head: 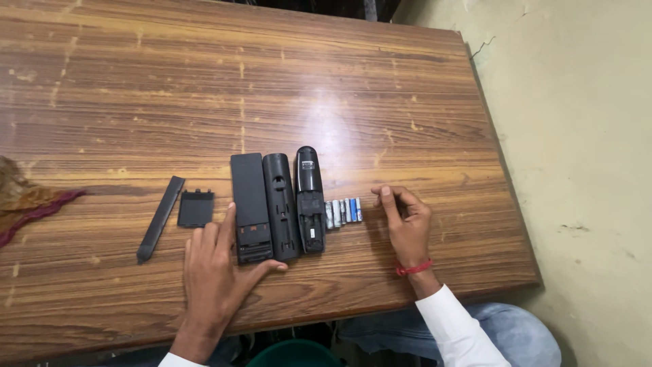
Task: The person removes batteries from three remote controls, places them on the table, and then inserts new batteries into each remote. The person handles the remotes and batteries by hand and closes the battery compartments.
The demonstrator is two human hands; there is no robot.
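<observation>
Three black remote controls lie face down side by side on a wooden table: a flat rectangular remote, a rounded remote and a glossy remote, all with battery bays uncovered. My left hand rests flat, thumb under the flat remote's near end, fingers touching its left side. Several small batteries stand in a row right of the glossy remote. My right hand sits just right of them, fingers curled, holding nothing visible.
A long narrow battery cover and a square battery cover lie left of the remotes. A brown and red cloth is at the table's left edge. A pale wall borders the table's right side. A green bin is below.
</observation>
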